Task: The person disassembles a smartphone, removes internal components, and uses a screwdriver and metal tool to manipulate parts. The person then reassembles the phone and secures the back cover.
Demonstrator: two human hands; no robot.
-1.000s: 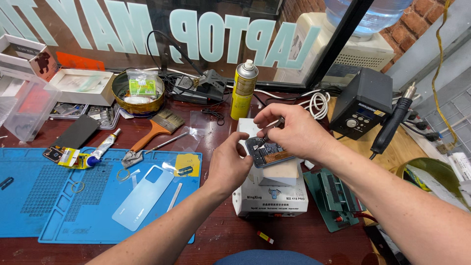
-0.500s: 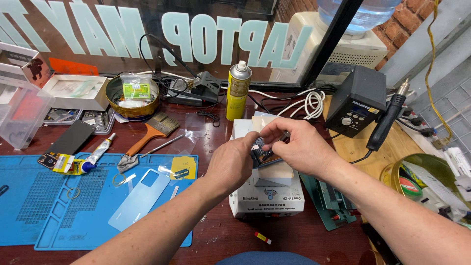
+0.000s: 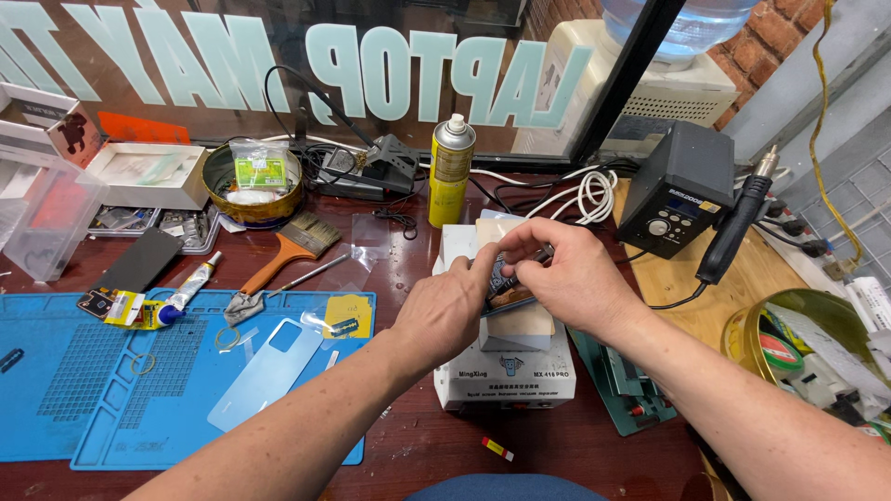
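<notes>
Both hands meet over a white box-shaped heating machine near the middle of the bench. My left hand and my right hand pinch a small dark phone part between their fingertips, just above a pale wooden block that lies on the machine's top. Most of the part is hidden by the fingers. A light blue phone back cover lies on the blue work mat to the left.
A yellow spray can stands behind the hands. A black hot-air station with its handle is at right. Brush, tweezers, glue tube, a round tin and plastic boxes lie at left. A green jig sits right of the machine.
The view has shifted a little. Both hands stayed on the small part and lowered it slightly toward the block on the machine.
</notes>
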